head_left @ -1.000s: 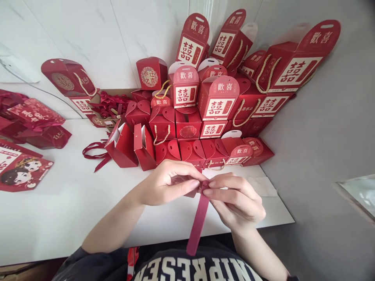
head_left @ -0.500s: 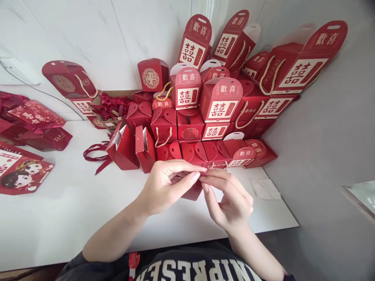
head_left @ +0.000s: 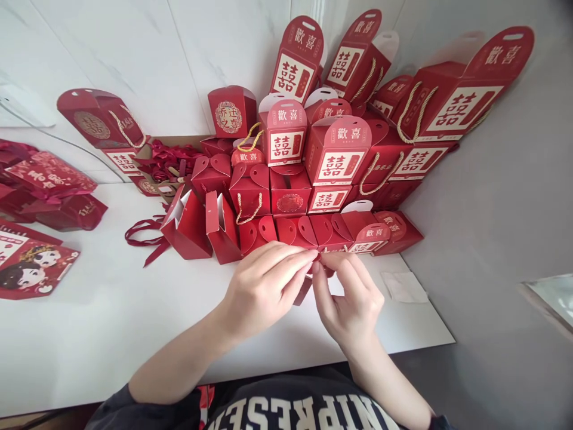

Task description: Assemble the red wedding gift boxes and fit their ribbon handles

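My left hand and my right hand meet fingertip to fingertip over a small red paper box on the white table. Both pinch the top of that box, which is mostly hidden under my fingers; only its lower red corner shows. Just behind my hands lies the front row of folded red gift boxes.
A large pile of red gift boxes with gold rope handles fills the back corner against the wall. Two open red bags and loose red ribbon lie left of it. Flat printed red sheets sit at the far left. The table's edge is close on the right.
The red ribbon strip that hung down from my fingers a second ago is no longer visible. Both hands have moved up and closer together over the small box.
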`<state>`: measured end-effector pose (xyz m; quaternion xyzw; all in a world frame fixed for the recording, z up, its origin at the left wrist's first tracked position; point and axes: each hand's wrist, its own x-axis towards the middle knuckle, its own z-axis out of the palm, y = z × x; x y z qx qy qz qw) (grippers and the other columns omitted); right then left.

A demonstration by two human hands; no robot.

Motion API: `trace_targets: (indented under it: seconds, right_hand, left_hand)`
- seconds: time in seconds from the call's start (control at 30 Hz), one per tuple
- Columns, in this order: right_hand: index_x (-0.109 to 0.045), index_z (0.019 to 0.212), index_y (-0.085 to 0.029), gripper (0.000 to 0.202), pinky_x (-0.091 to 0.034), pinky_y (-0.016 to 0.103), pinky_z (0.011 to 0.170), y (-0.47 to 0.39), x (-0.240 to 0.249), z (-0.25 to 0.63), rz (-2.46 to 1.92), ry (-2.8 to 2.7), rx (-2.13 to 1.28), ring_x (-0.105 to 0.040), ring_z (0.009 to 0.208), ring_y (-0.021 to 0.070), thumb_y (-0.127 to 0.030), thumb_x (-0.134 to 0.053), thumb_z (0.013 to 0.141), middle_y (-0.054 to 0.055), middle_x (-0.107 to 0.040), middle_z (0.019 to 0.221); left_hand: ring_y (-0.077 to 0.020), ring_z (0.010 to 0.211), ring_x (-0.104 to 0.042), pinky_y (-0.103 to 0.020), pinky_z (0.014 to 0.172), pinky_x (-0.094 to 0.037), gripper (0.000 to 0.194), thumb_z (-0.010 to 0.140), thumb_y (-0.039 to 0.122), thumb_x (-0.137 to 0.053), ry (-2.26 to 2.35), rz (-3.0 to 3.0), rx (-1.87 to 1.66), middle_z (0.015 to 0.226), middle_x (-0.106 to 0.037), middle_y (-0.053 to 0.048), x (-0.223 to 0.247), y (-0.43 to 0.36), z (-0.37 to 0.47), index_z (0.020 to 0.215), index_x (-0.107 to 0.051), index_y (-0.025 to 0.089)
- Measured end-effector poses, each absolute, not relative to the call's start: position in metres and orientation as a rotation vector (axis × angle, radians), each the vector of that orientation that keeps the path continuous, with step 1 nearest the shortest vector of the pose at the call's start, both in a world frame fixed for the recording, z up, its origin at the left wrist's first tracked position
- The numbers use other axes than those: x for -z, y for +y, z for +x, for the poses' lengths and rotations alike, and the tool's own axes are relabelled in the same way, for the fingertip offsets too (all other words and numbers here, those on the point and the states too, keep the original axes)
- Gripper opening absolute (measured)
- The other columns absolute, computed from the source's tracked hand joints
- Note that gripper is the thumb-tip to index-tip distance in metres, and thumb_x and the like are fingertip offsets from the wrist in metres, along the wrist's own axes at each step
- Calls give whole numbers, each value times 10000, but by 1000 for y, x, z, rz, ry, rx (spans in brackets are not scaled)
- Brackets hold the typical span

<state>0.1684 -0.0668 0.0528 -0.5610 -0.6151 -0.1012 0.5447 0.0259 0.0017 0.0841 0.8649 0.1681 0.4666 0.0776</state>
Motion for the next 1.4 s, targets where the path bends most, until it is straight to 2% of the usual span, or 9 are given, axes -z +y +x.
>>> trace_targets:
  seconds: [0.13, 0.27, 0.43, 0.57, 0.63, 0.83, 1.07, 1.27, 1.4]
  right_hand:
    - [-606, 866, -208, 149, -447, 275, 610, -66, -54, 169, -1290, -1471, 229, -516, 612, 130, -59, -599, 876, -4, -600, 698]
    - [-565, 753, -211, 174, -423, 255, 556, -66, -56, 167, -1233, -1358, -72, -493, 580, 116, -126, -594, 903, -26, -554, 649]
    - [-618, 819, -203, 126, -459, 263, 605, -65, -54, 173, -1201, -1346, -325, -546, 653, 130, -176, -595, 940, -6, -601, 722]
    - [-630, 943, -201, 111, -494, 293, 716, -63, -58, 182, -1120, -1566, -299, -604, 794, 157, -123, -552, 957, 37, -656, 871]
    - [-620, 982, -201, 141, -503, 310, 739, -63, -61, 183, -1083, -1651, -256, -615, 826, 169, -97, -528, 958, 50, -658, 900]
    - [-656, 976, -207, 194, -529, 301, 705, -67, -68, 179, -987, -1616, -198, -646, 791, 166, -40, -601, 892, 32, -684, 850]
    - [-689, 1031, -228, 245, -558, 318, 626, -70, -73, 177, -882, -1520, -216, -662, 733, 176, -59, -684, 853, 40, -711, 857]
    - [-674, 1114, -246, 277, -589, 354, 672, -69, -71, 182, -844, -1529, -120, -666, 804, 197, -144, -709, 858, 53, -694, 930]
    - [-704, 1069, -253, 198, -581, 341, 682, -70, -72, 188, -804, -1621, -148, -669, 809, 184, -152, -657, 906, 48, -678, 947]
  left_hand:
    - [-183, 853, -689, -332, 827, -584, 262, 866, 41, -618, 476, 2627, -1399, 974, -744, -72, -82, 3, 27, 1086, -668, 173]
    - [-181, 812, -672, -324, 777, -572, 238, 849, 17, -616, 464, 2572, -1422, 922, -730, -81, -80, 2, 31, 1040, -654, 154]
    - [-168, 811, -673, -291, 749, -563, 190, 857, 54, -632, 487, 2453, -1320, 904, -726, -61, -87, 3, 26, 1001, -663, 174]
    - [-157, 878, -711, -232, 760, -590, 179, 893, 183, -664, 596, 2161, -893, 982, -740, -51, -103, 6, 14, 1072, -666, 180]
    - [-158, 862, -718, -232, 761, -598, 188, 883, 229, -694, 603, 2045, -798, 964, -745, -52, -107, 8, 10, 1063, -683, 174]
    - [-175, 797, -715, -255, 733, -600, 178, 728, 188, -846, 426, 1855, -968, 869, -745, -83, -104, 18, 9, 890, -774, 167]
    - [-127, 670, -690, -216, 598, -587, 119, 737, 110, -821, 179, 1610, -823, 835, -686, -55, -100, 24, 10, 817, -772, 183]
    - [-133, 608, -691, -202, 538, -573, 115, 721, 125, -833, 37, 1470, -741, 793, -714, -70, -88, 25, 16, 766, -733, 160]
    - [-131, 592, -685, -209, 525, -574, 124, 731, 89, -817, 31, 1399, -669, 775, -713, -61, -87, 25, 17, 794, -748, 170]
